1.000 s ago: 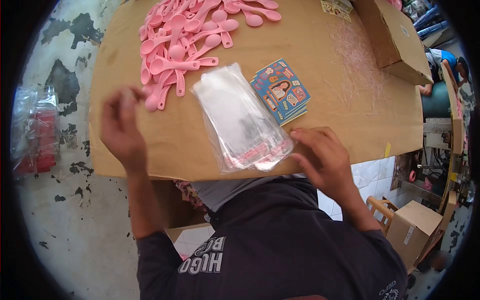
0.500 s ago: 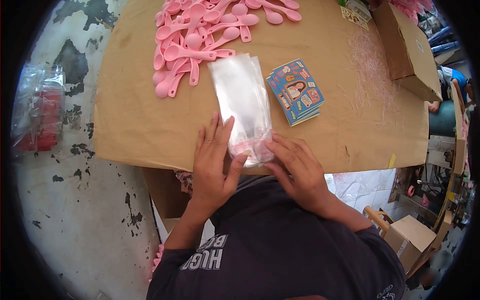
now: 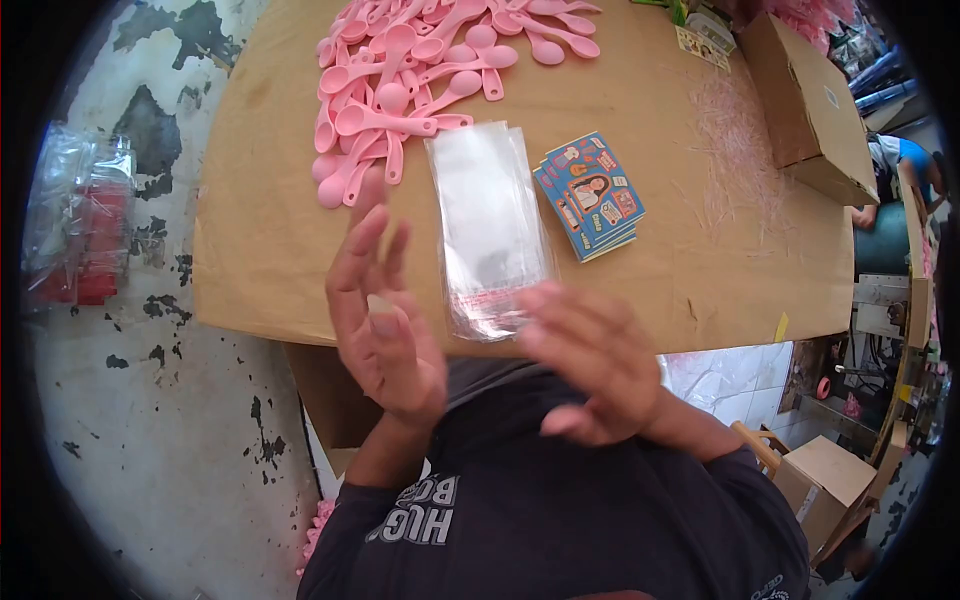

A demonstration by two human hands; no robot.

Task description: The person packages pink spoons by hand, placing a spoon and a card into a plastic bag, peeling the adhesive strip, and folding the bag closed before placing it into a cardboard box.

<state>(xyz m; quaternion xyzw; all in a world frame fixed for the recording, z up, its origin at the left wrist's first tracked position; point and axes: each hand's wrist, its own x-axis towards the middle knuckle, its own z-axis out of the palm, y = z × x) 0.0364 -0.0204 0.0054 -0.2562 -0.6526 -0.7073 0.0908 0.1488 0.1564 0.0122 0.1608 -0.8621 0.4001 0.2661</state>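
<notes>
A stack of clear plastic bags (image 3: 490, 220) lies on the table, its sealing-strip end near the front edge. My left hand (image 3: 385, 320) is raised to the left of the bags, fingers apart and nothing in it. Over the bags' lower right corner, my right hand (image 3: 600, 365) is lifted with fingers stretched out, somewhat blurred by motion, holding nothing visible. To the right of the bags rests a small pile of blue printed cards (image 3: 592, 195). Beyond my left hand sits a heap of pink measuring spoons (image 3: 400, 75).
Thin clear strips (image 3: 735, 150) are scattered at the right of the brown table (image 3: 270, 240), beside an open cardboard box (image 3: 805, 105). Packs of plastic bags (image 3: 85, 220) are off to the left. Part of another person (image 3: 905, 160) shows at far right.
Both hands have come off the bag stack. My left hand has moved left and up, while my right has lifted and drawn slightly back. The view has shifted a little.
</notes>
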